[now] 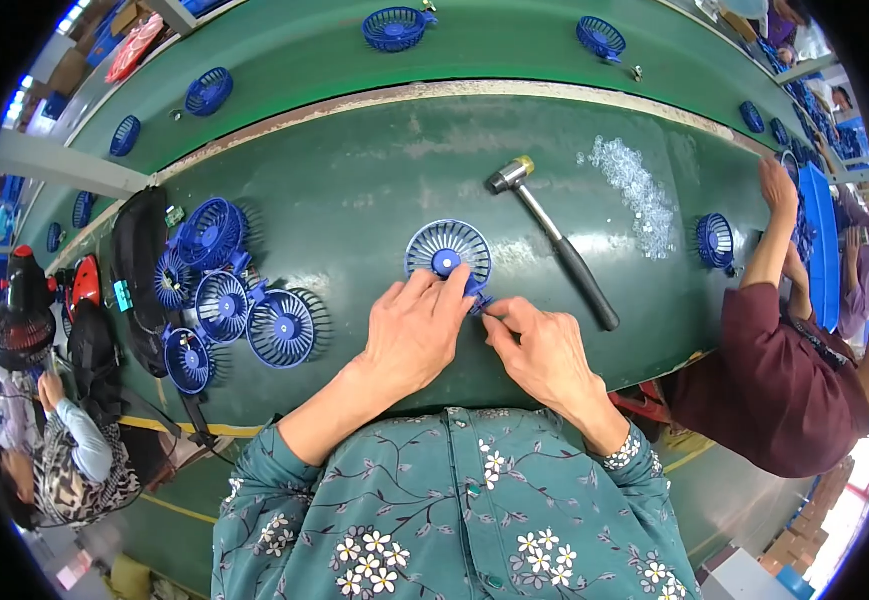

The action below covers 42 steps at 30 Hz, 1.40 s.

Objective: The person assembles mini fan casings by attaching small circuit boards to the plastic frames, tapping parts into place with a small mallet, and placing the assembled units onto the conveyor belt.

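Note:
A round blue fan grille (450, 238) with a ribbed rim and a hub in its middle lies in front of me on the green workbench (354, 180). My left hand (416, 325) is closed on it, its fingers over the hub and the short neck at the near side. At the end of that neck my right hand (544, 352) is closed in a pinch. Whatever sits between its fingertips is too small and too covered to name. Beyond my right hand lies a mallet (560, 245), its head pointing away from me.
A heap of small clear pieces (636, 195) lies right of the mallet. Several blue fan grilles (281, 328) cluster at left beside a black bag (141, 290). More grilles (394, 30) rest on the green belt behind. A co-worker (794, 370) sits at right by a blue tray (820, 250).

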Each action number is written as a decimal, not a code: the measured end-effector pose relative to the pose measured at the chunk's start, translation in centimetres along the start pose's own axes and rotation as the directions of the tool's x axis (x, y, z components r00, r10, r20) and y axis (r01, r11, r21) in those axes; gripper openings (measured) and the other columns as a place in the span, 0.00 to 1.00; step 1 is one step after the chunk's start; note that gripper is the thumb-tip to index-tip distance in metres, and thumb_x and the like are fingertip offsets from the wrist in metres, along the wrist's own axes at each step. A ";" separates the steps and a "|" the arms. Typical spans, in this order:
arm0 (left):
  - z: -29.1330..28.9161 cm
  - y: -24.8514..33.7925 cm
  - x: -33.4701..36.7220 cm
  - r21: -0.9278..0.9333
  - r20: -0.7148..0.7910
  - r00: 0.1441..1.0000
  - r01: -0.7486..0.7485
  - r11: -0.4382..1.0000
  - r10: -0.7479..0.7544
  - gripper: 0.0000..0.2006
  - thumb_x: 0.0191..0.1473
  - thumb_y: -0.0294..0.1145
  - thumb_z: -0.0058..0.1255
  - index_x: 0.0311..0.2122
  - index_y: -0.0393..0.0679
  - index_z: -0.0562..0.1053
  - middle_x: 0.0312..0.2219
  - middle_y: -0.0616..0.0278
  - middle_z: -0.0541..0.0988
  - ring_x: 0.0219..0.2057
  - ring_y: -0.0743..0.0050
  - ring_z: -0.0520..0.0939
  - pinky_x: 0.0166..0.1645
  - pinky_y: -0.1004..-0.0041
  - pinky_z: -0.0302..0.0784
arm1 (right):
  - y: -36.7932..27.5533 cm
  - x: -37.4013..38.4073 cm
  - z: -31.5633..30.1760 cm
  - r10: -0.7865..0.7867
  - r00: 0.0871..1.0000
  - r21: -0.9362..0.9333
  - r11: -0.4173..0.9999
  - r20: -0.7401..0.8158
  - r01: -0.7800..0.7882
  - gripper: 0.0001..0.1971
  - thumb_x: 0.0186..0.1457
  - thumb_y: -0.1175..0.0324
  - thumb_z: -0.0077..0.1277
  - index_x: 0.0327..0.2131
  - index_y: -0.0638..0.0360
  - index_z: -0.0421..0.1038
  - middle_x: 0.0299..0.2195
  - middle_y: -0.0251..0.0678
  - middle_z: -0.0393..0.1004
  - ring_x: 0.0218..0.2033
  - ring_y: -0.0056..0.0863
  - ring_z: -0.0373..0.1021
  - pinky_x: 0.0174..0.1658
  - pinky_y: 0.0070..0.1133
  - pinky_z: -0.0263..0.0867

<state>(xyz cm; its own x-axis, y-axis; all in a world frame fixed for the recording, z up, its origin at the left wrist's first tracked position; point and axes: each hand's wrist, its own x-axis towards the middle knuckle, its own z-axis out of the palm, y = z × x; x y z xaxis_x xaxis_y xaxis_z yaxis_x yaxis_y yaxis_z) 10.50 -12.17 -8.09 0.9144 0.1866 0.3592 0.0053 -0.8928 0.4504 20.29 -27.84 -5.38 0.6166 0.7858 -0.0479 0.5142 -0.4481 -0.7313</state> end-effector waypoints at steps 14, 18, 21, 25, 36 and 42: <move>0.6 1.1 -0.3 0.131 0.035 0.997 -0.066 0.989 0.062 0.23 0.40 0.32 0.63 0.44 0.39 0.74 0.38 0.64 0.79 0.36 0.64 0.77 0.35 0.66 0.72 | 1.6 0.3 0.1 0.020 0.999 0.000 1.000 0.029 -0.020 0.06 0.54 0.69 0.52 0.28 0.61 0.72 0.17 0.46 0.73 0.20 0.50 0.70 0.26 0.39 0.64; 1.7 0.7 -0.5 0.165 -0.068 0.995 -0.067 0.984 0.079 0.21 0.39 0.32 0.64 0.42 0.40 0.75 0.38 0.64 0.79 0.34 0.64 0.76 0.33 0.67 0.70 | 1.5 0.3 -0.3 0.038 0.998 -0.005 0.999 0.046 -0.038 0.06 0.54 0.69 0.52 0.28 0.61 0.72 0.17 0.46 0.73 0.21 0.50 0.70 0.26 0.39 0.63; 2.1 0.6 -0.5 0.176 -0.099 0.992 -0.063 0.982 0.081 0.21 0.38 0.32 0.64 0.41 0.41 0.75 0.37 0.64 0.79 0.33 0.64 0.76 0.32 0.68 0.69 | 1.5 0.4 -0.5 0.069 0.994 -0.059 0.996 0.086 -0.064 0.06 0.53 0.70 0.53 0.30 0.63 0.74 0.21 0.42 0.76 0.21 0.44 0.72 0.26 0.33 0.65; 2.6 0.5 -0.5 0.173 -0.130 0.986 -0.081 0.982 0.104 0.20 0.38 0.30 0.64 0.41 0.40 0.75 0.36 0.62 0.79 0.30 0.65 0.76 0.30 0.68 0.66 | 1.7 0.6 -0.8 0.066 0.994 -0.078 0.995 0.090 -0.059 0.06 0.53 0.70 0.54 0.30 0.62 0.74 0.21 0.43 0.76 0.22 0.44 0.72 0.26 0.33 0.65; 2.7 0.2 -0.4 0.071 -0.177 0.975 -0.120 0.990 0.131 0.18 0.37 0.25 0.64 0.38 0.36 0.75 0.34 0.57 0.79 0.28 0.62 0.76 0.28 0.68 0.68 | 1.5 0.7 -1.2 -0.039 0.998 -0.173 0.984 0.042 0.046 0.06 0.53 0.70 0.54 0.30 0.62 0.76 0.27 0.44 0.78 0.25 0.45 0.73 0.28 0.33 0.67; 2.0 -0.1 -0.2 -0.049 -0.171 0.982 -0.086 0.995 0.077 0.18 0.36 0.24 0.65 0.37 0.36 0.75 0.31 0.56 0.80 0.28 0.60 0.77 0.30 0.68 0.74 | 1.7 1.0 -1.4 -0.102 0.995 -0.138 0.985 -0.004 0.100 0.05 0.53 0.71 0.54 0.30 0.62 0.76 0.29 0.42 0.78 0.26 0.44 0.73 0.29 0.32 0.67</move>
<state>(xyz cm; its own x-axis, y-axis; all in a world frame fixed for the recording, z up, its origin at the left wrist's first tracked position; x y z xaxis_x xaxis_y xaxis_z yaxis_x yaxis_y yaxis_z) 11.13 -12.98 -9.84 0.8296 0.1848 0.5268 -0.0932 -0.8846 0.4570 22.63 -28.40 -5.78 0.5632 0.8258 0.0294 0.6508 -0.4214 -0.6316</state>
